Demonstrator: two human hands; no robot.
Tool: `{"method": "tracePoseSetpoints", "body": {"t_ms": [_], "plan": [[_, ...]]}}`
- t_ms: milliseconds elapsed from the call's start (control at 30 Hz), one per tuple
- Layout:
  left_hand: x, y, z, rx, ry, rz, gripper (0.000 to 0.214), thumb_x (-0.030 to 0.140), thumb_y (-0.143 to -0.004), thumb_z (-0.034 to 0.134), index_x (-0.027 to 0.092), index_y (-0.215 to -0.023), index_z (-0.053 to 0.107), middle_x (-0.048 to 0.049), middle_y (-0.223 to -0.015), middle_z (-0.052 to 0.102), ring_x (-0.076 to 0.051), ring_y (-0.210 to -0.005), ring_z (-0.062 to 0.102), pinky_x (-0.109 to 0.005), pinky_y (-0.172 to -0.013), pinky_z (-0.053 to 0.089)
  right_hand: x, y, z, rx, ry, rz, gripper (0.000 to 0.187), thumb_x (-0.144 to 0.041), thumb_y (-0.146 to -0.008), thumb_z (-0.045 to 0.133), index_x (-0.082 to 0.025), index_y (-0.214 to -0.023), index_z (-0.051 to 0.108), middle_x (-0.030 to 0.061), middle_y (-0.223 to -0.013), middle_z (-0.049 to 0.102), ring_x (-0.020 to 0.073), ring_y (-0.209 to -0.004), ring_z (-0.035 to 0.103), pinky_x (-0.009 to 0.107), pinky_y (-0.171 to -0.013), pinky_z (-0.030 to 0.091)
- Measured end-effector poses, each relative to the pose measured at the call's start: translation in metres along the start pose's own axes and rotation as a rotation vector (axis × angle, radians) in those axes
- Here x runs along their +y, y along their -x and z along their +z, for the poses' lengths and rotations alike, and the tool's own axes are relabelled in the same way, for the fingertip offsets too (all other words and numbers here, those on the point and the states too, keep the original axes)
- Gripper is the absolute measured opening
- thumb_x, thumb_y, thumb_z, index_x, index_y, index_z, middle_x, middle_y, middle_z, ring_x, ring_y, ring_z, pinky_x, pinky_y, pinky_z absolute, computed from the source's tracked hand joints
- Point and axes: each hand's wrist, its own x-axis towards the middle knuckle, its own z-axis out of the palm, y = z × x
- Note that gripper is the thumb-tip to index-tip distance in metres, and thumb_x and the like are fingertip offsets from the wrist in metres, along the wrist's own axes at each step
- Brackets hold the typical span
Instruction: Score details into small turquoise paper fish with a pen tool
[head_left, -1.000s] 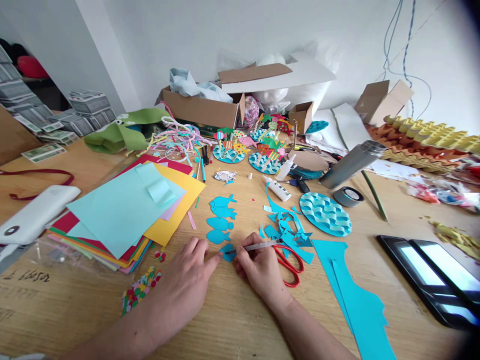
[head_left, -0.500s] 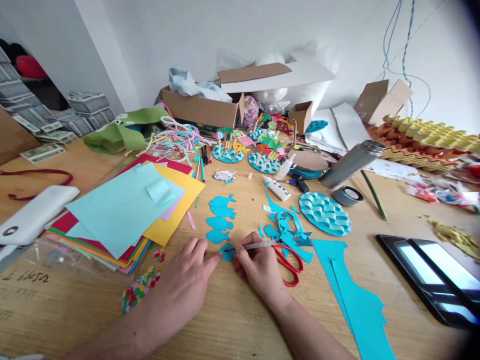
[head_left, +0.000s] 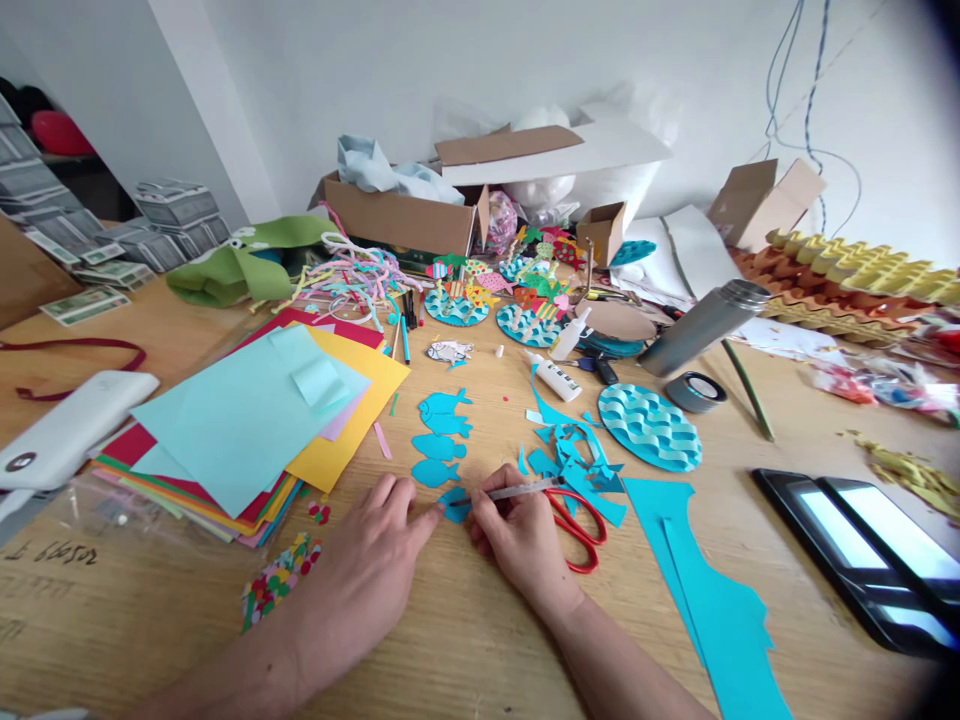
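A small blue paper fish [head_left: 454, 505] lies on the wooden table near its front edge. My left hand [head_left: 375, 560] rests flat beside it, fingers stretched out, fingertips pressing the fish's left edge. My right hand [head_left: 521, 540] is closed around a clear-barrelled pen [head_left: 517, 491] whose tip touches the fish. Three more blue fish cut-outs [head_left: 442, 430] lie in a column just beyond it. Red-handled scissors [head_left: 577, 525] lie right of my right hand, partly under it.
A stack of coloured paper sheets [head_left: 247, 420] lies left. Blue paper scraps [head_left: 577, 460], a wavy blue disc [head_left: 650, 427], a glue bottle [head_left: 555, 377] and a steel flask [head_left: 705, 328] sit right. A large blue sheet [head_left: 712, 600] and a tablet [head_left: 862, 550] lie front right. Cardboard boxes [head_left: 405, 215] stand behind.
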Motion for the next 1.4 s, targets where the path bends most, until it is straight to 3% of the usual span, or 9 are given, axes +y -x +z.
{"method": "tracePoseSetpoints", "body": {"t_ms": [1400], "plan": [[-0.0022,0.0010,0.0035,0.030,0.014,0.009,0.049,0.001,-0.085,0.039,0.022,-0.122,0.063,-0.0093,-0.114,0.054,-0.027,-0.115,0.048,-0.047,-0.099,0.046,0.0003,0.0002,-0.0004,-0.012,0.053,-0.063,0.013,-0.023,-0.077,0.060,-0.024,-0.071,0.049,-0.0056,-0.045,0.055,0.0122,-0.036,0.049,0.020,-0.036,0.035]]}}
